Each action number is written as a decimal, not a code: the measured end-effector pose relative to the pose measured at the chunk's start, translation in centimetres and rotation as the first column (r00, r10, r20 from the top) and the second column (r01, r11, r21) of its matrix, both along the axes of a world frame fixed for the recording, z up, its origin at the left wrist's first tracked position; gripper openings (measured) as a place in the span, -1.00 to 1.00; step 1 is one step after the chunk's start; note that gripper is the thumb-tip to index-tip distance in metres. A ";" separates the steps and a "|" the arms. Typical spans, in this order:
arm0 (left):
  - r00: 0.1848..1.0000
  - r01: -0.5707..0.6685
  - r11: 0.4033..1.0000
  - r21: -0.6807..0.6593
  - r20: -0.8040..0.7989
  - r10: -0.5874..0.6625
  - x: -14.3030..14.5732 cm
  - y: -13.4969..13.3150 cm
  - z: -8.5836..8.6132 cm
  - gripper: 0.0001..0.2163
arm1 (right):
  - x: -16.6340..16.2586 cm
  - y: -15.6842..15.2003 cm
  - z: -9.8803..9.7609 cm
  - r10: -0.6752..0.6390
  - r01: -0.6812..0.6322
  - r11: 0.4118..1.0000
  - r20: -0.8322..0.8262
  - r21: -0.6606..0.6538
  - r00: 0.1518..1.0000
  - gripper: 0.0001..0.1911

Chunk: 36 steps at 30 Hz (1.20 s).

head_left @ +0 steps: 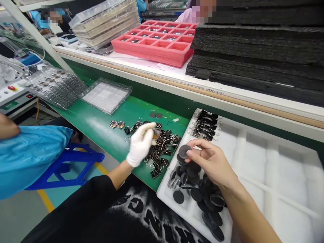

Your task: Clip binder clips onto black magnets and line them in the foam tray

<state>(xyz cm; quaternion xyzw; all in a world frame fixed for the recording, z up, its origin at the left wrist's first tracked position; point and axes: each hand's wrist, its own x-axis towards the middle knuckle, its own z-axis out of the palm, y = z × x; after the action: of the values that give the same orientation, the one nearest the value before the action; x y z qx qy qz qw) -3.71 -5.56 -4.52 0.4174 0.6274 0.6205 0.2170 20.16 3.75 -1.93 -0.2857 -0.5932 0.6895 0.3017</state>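
Observation:
My left hand (140,145), in a white glove, pinches a small round metal-rimmed part (155,136) above a heap of black binder clips (164,143); the part is blurred and half hidden by the fingers. My bare right hand (209,158) grips a dark round disc (185,151) between thumb and fingers. Beneath it, a pile of similar black discs (193,179) lies in a compartment of the white foam tray (255,182). Two round metal-rimmed parts (116,124) rest on the green table left of the clips. A row of binder clips (206,123) stands in the tray's far compartment.
Two flat grey discs (155,115) lie behind the clips. A clear plastic tray (106,96) and stacked blister trays (54,86) are at the left. On the shelf above are a red foam tray (154,50) and black foam sheets (253,54). A person in blue (32,155) sits at the left.

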 end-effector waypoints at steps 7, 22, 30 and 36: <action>0.869 0.494 0.868 -0.051 0.057 -0.492 7.3 2.5 0.8 -0.53 | -0.2 -0.7 -0.8 -0.292 0.263 0.932 0.086 0.250 0.952 -0.56; 0.809 0.434 0.896 -0.092 -0.398 -0.433 4.5 4.8 2.4 -0.68 | -0.3 2.1 -1.9 -0.179 0.180 0.984 -0.037 0.014 0.983 -0.56; 0.370 -0.054 0.740 -0.670 -0.702 -0.609 -5.7 11.0 4.6 -0.59 | 0.5 4.4 -1.3 -0.256 0.209 0.932 -0.131 -0.296 0.958 -0.56; 0.242 0.226 0.616 -0.755 -0.569 -0.786 -7.6 12.1 3.5 -0.71 | 0.2 4.7 -1.8 -0.237 0.191 0.927 -0.110 -0.322 0.965 -0.55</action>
<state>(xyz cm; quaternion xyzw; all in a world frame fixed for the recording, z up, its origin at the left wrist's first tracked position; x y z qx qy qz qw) -11.29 6.52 -1.02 0.7812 0.6018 -0.0010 0.1660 20.35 8.49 -3.68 -0.3411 -0.4193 0.7557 0.3698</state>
